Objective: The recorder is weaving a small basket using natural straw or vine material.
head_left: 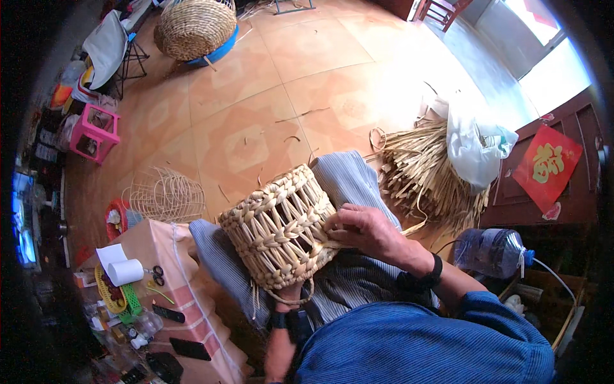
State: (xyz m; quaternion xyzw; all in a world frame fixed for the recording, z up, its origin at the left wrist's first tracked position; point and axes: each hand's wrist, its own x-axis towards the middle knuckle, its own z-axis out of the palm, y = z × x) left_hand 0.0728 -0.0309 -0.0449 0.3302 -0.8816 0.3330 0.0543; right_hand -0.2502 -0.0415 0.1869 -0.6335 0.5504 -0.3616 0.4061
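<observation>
A woven straw basket [268, 224] with openwork sides lies tilted across my lap on striped blue-grey cloth [345, 179], loose cord loops hanging from its lower end. My right hand [361, 230] is at the basket's right side, fingers curled and pinched on the weave or a strand there. My left hand [289, 293] reaches up from below at the basket's lower end; its fingers are hidden by the basket.
At left stands a cloth-covered table [195, 301] with scissors [156, 275], paper roll and phones. Straw strips [416, 173], a water jug [480, 249] and red-brown door are right. A wire frame [166, 192], pink stool [93, 134] and another basket [195, 32] stand ahead.
</observation>
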